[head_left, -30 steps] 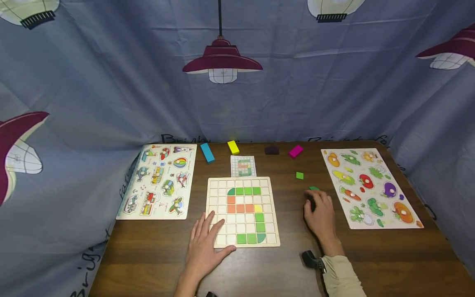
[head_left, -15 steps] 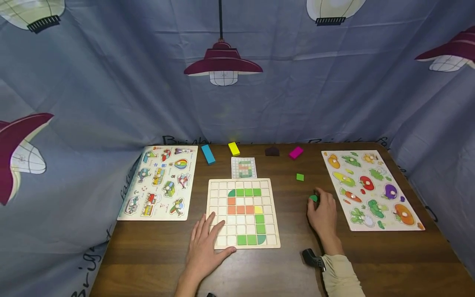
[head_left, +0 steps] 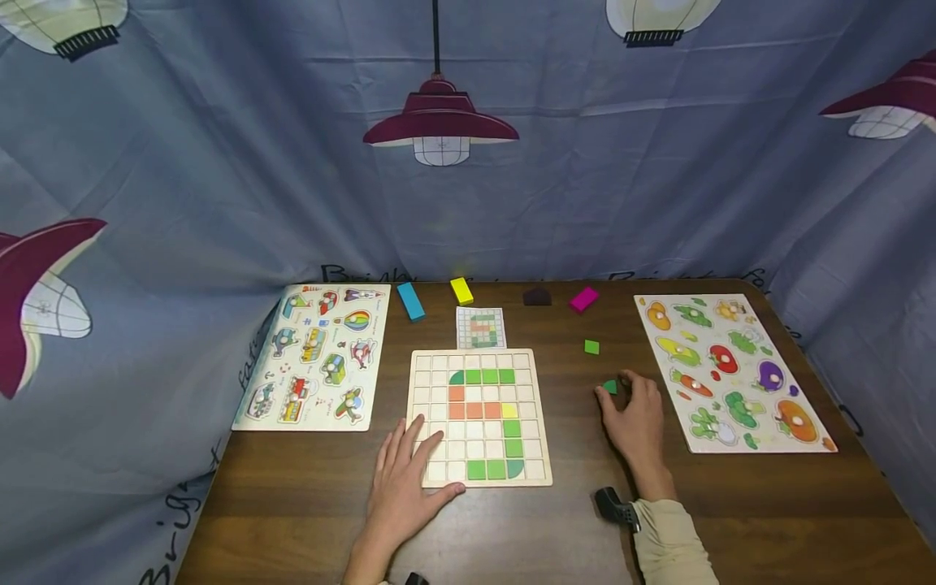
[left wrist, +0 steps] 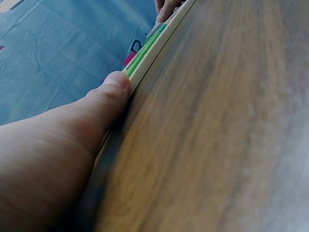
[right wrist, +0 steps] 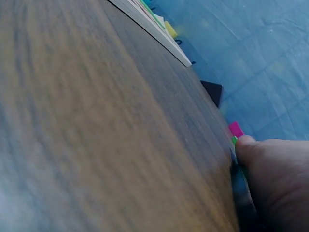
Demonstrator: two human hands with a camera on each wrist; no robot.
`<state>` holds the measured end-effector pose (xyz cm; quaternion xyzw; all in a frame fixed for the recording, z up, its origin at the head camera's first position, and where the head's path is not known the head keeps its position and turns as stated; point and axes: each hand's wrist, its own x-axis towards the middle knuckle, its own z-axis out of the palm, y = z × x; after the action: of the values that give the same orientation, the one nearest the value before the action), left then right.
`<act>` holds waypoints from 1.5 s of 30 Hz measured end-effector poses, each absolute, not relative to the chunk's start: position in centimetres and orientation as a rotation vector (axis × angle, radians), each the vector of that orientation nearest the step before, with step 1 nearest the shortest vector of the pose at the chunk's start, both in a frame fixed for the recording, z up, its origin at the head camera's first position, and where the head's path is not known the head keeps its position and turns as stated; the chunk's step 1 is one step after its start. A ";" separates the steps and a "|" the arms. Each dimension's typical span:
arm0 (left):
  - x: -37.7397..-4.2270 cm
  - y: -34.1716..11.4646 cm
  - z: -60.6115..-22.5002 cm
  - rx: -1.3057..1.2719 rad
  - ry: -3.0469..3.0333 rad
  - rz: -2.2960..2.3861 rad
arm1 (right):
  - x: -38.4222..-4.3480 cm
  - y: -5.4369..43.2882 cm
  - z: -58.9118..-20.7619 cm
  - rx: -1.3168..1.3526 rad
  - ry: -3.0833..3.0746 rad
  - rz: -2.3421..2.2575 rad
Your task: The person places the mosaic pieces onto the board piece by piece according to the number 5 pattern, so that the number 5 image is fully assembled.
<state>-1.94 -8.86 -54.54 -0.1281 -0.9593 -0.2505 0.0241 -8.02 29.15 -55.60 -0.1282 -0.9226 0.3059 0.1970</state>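
My left hand (head_left: 402,486) rests with spread, fairly straight fingers on the lower left corner of a wooden grid board (head_left: 543,422); its thumb lies along the near edge. Green, orange and yellow tiles fill some of the board's squares, with rounded dark green corner pieces among them. To the right of the board, my right hand (head_left: 634,422) pinches a small dark green piece with a rounded side (head_left: 610,387) between thumb and forefinger, low over the table. In the right wrist view the thumb (right wrist: 248,147) hides that piece. A loose light green square tile (head_left: 591,347) lies just beyond.
A printed pattern card (head_left: 480,328) touches the board's far edge. Blue (head_left: 411,301), yellow (head_left: 461,291), dark (head_left: 537,297) and magenta blocks (head_left: 584,299) lie along the back. A vehicle puzzle (head_left: 252,410) stands left, a vegetable puzzle (head_left: 702,435) right. A curtain (head_left: 292,162) hangs behind.
My right hand's fingers have come round the dark green piece, drawn it slightly nearer and turned it. The left hand and the board have stayed put.
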 end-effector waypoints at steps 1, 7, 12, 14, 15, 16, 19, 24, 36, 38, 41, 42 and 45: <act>-2.0 -8.9 -54.5 -0.395 -2.970 -0.774 | -8.0 29.1 -55.6 -0.363 -2.578 0.851; -1.9 -8.9 -54.5 -0.379 -2.988 -0.769 | -7.9 29.1 -55.5 -0.287 -2.600 0.843; -2.0 -8.9 -54.5 -0.376 -2.983 -0.776 | -7.8 29.0 -55.2 -0.326 -2.589 0.855; -2.0 -8.8 -54.4 -0.378 -2.982 -0.782 | -7.7 29.0 -55.2 -0.349 -2.594 0.839; -2.0 -8.8 -54.5 -0.379 -2.983 -0.784 | -7.7 29.1 -55.2 -0.350 -2.595 0.835; -2.0 -8.8 -54.5 -0.379 -2.985 -0.781 | -7.7 29.1 -55.3 -0.349 -2.597 0.828; -1.9 -8.8 -54.6 -0.379 -2.990 -0.782 | -7.7 29.3 -55.6 -0.324 -2.598 0.811; -2.0 -8.8 -54.6 -0.378 -2.980 -0.778 | -8.0 29.4 -55.6 -0.269 -2.602 0.803; -1.9 -9.1 -54.8 -0.435 -2.936 -0.764 | -5.2 24.0 -55.4 0.023 -2.452 0.843; -1.9 -9.2 -54.7 -0.460 -2.928 -0.785 | -4.4 21.8 -55.1 0.161 -2.438 0.852; -2.0 -9.4 -54.5 -0.495 -2.946 -0.803 | -3.3 18.2 -54.7 0.369 -2.462 0.860; -2.0 -9.6 -54.5 -0.507 -2.954 -0.808 | -2.9 17.0 -54.6 0.432 -2.480 0.863; -2.2 -10.0 -54.4 -0.532 -2.985 -0.821 | -2.2 14.0 -54.5 0.587 -2.545 0.835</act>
<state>-2.22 -10.05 -54.35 -0.1695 -0.9503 -0.2612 0.0002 -2.18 13.97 -54.48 0.2099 -0.9097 0.2984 0.1984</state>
